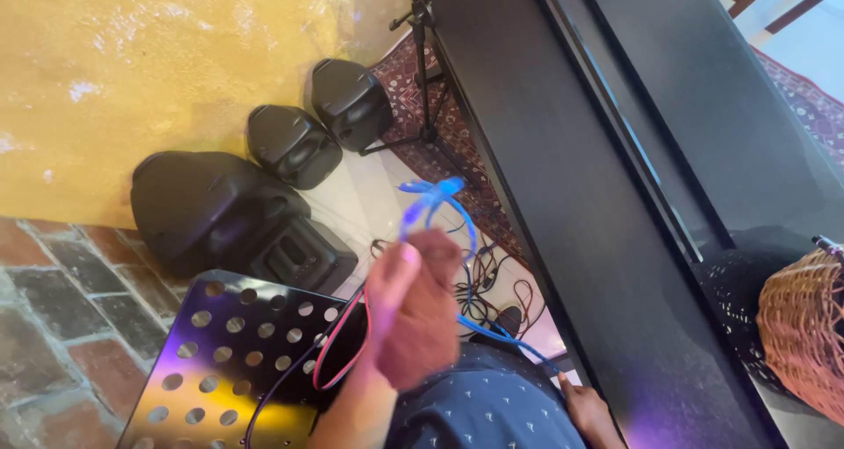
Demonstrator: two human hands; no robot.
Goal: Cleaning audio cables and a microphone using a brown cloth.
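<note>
Left grip [413, 313] around looped blue cable [431, 204]

Blue cable [435, 204]: smooth plastic sheath. Perforated stand plate [220, 361]: glossy dark metal. Speakers [224, 211]: matt black plastic shells. Basket [804, 326]: rough woven wicker. Wall [132, 53]: rough yellow plaster. Floor [53, 308]: matt worn brick. Piano casing [563, 194]: smooth black.
</note>
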